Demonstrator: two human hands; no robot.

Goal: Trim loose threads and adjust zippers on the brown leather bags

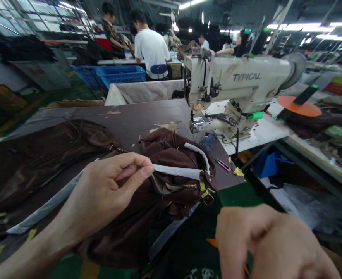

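Observation:
My left hand is closed in a pinch, thumb against forefinger, at the end of a white strip. This strip runs along the top of a dark brown bag with a brass zip and yellow-wrapped buckles. My right hand, low at the right and blurred, has its fingers curled in. Bits of an orange thing show beside it, but what these fingers hold is hidden. More brown bag material lies to the left, with another white strip along it.
A sewing machine stands beyond the bag. Near it on the table lie a phone, pink thread snips and yellow scraps. An orange disc with a dark spool stands right. Blue crates and co-workers are behind.

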